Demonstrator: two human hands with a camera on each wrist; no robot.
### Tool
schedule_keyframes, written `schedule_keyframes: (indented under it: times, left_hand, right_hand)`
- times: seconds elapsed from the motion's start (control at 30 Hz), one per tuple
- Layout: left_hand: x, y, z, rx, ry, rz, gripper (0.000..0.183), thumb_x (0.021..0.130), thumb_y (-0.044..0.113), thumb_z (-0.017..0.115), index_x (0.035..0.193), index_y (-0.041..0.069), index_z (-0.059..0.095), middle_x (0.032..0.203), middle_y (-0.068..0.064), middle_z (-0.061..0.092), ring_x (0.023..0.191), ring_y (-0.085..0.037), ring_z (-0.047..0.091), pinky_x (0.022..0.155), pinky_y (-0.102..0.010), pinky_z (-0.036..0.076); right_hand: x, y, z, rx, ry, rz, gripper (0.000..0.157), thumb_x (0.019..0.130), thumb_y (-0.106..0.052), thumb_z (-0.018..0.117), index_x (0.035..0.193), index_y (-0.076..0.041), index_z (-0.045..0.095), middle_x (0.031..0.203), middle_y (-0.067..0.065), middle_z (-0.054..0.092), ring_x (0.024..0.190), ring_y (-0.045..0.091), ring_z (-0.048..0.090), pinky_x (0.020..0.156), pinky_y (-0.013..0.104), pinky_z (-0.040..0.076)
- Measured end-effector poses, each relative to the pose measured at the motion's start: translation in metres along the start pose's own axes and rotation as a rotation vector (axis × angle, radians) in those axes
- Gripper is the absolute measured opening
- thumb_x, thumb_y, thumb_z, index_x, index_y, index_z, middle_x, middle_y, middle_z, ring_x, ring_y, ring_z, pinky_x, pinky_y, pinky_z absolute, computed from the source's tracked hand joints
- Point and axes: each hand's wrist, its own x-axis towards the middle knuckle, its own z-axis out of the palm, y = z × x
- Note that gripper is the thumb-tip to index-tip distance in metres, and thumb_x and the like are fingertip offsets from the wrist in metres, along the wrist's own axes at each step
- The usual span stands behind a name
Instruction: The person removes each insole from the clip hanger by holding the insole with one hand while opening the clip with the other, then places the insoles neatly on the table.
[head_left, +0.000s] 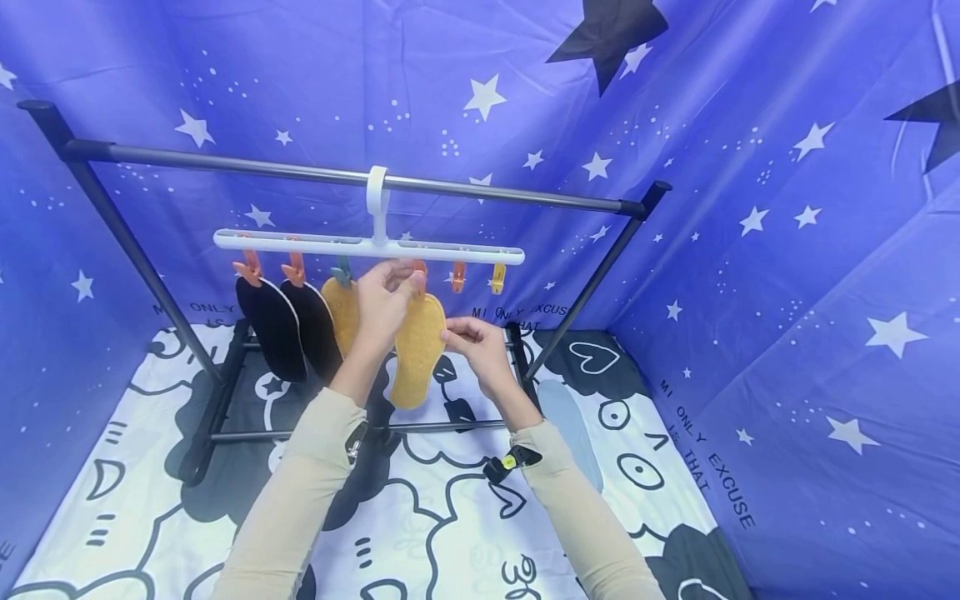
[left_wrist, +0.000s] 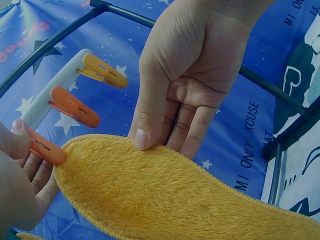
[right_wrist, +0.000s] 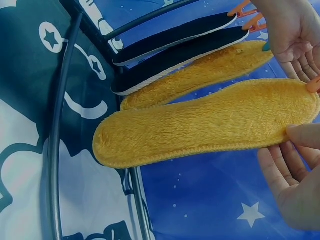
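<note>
A fuzzy yellow insole [head_left: 418, 350] hangs toe down under the white hanger [head_left: 315, 242]. At its upper end my left hand [head_left: 380, 304] pinches an orange clip [left_wrist: 46, 147], whose tip meets the insole's edge. My right hand [head_left: 480, 350] holds the same insole by its right edge between thumb and fingers, as the right wrist view also shows. Just left hangs a second yellow insole [right_wrist: 200, 75] on a green clip [head_left: 342, 273], partly hidden behind my left hand. Two black insoles [head_left: 270, 329] with pale edges hang from orange clips farther left.
An orange clip [head_left: 458, 277] and a yellow clip [head_left: 498, 279] hang bare at the hanger's right end. The hanger hooks over a dark metal rack's top bar [head_left: 262, 165]. A light blue-grey insole [head_left: 566, 425] lies on the patterned cloth to the right. Starry blue curtains surround the rack.
</note>
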Motion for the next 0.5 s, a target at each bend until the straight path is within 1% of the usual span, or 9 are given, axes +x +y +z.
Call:
schedule_keyframes:
  times: [0.1, 0.3, 0.5]
  left_hand:
    - [-0.0004, 0.0001, -0.0005, -0.001, -0.001, -0.001, 0.022, 0.095, 0.003, 0.069, 0.115, -0.009, 0.069, 0.111, -0.029, 0.072, 0.083, 0.0, 0.066, 0.078, -0.014, 0.056]
    - [-0.0009, -0.0001, -0.0008, -0.007, -0.009, -0.006, 0.021, 0.096, 0.003, 0.068, 0.114, -0.008, 0.069, 0.111, -0.027, 0.072, 0.083, 0.0, 0.066, 0.077, -0.015, 0.056]
    - [-0.0005, -0.0005, -0.0007, -0.019, -0.01, -0.003, 0.021, 0.096, 0.002, 0.068, 0.113, -0.01, 0.069, 0.11, -0.028, 0.072, 0.082, 0.001, 0.066, 0.077, -0.014, 0.056]
  right_hand:
    - [0.0001, -0.0004, 0.0001, -0.001, 0.002, 0.006, 0.023, 0.09, 0.006, 0.07, 0.11, 0.017, 0.067, 0.088, 0.003, 0.075, 0.076, 0.008, 0.071, 0.075, 0.024, 0.063]
    - [0.0, -0.0017, 0.0009, 0.002, 0.005, 0.007, 0.023, 0.09, 0.006, 0.07, 0.11, 0.017, 0.067, 0.085, -0.002, 0.075, 0.075, 0.007, 0.07, 0.075, 0.023, 0.063]
    - [0.0001, -0.0026, 0.0013, -0.003, 0.008, 0.003, 0.023, 0.09, 0.006, 0.07, 0.11, 0.017, 0.067, 0.091, 0.004, 0.076, 0.076, 0.007, 0.07, 0.074, 0.023, 0.062]
